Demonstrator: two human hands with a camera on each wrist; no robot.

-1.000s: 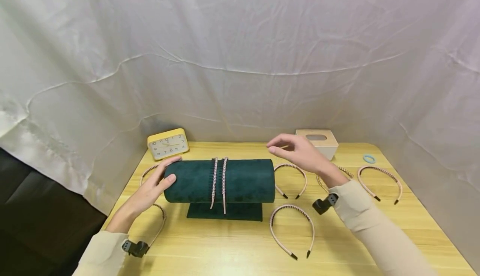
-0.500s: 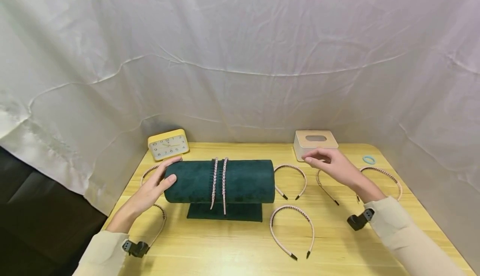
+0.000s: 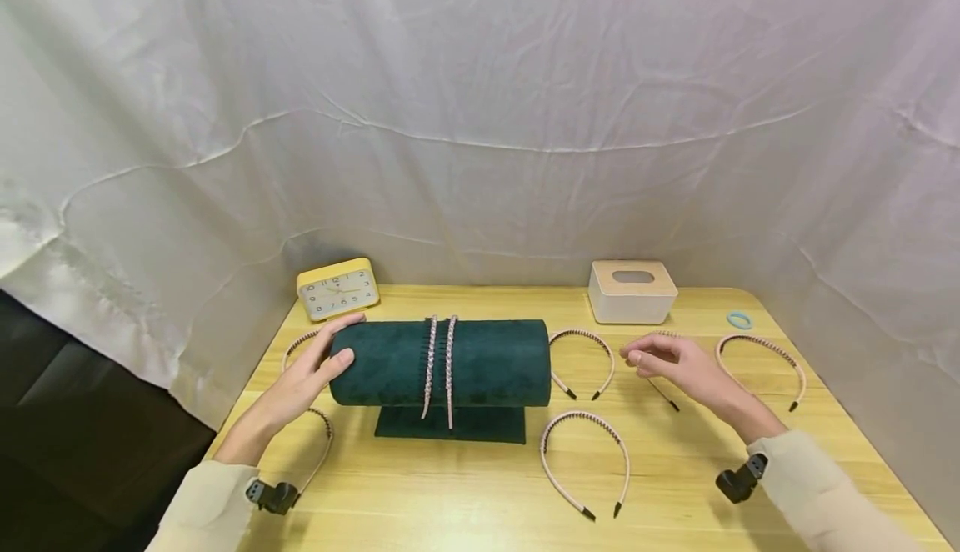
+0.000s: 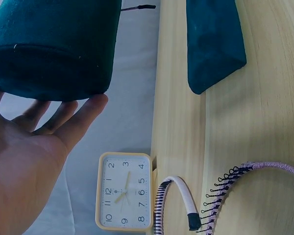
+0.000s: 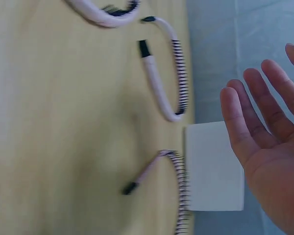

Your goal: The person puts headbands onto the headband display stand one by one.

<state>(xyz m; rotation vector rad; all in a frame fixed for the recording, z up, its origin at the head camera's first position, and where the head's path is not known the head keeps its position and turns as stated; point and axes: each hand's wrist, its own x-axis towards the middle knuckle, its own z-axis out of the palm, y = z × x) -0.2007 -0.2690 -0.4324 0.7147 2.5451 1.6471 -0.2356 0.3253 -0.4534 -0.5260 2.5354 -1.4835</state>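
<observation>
A dark green velvet headband stand [image 3: 495,364], a horizontal roll on a flat base, stands mid-table. Two braided headbands hang side by side over its middle, the left headband [image 3: 430,368] and the right headband [image 3: 449,368]. My left hand [image 3: 300,377] holds the roll's left end, thumb at the front and fingers spread along the end and back. My right hand [image 3: 686,373], fingers slightly bent and holding nothing, hovers over a headband [image 5: 180,181] on the right of the table; in the head view the hand partly covers it.
More headbands lie around the stand: a pink headband [image 3: 583,419] at front right, a headband [image 3: 581,333] behind it, a headband [image 3: 765,341] far right, and others at left. A yellow clock [image 3: 337,289], a tissue box [image 3: 632,293] and a blue ring [image 3: 738,319] sit at the back.
My right hand has moved away from the stand to the right, then lower toward the headband on the right. My left hand has kept its place on the stand.
</observation>
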